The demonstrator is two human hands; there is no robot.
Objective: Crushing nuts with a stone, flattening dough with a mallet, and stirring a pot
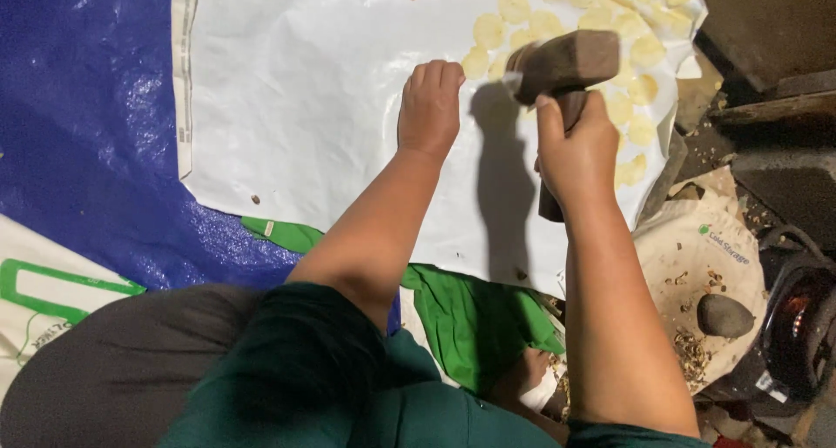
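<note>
The right hand [576,148] grips the handle of a wooden mallet [562,65] in the upper right of the frame, fingers wrapped tight around it; the hand covers most of the handle, and only its lower end shows beneath the wrist. The mallet head hangs tilted above a white sheet [305,100]. The left hand [428,108] rests on the sheet at upper centre, fingers curled under so that I cannot tell whether they hold anything. Pale yellow flattened slices [514,8] lie scattered on the sheet in the upper right, some cut off by the top edge, some hidden behind the mallet. A blue tarp [87,134] spreads on the left. A grey stone [723,316] sits on a crumb-strewn sack in the lower right.
</note>
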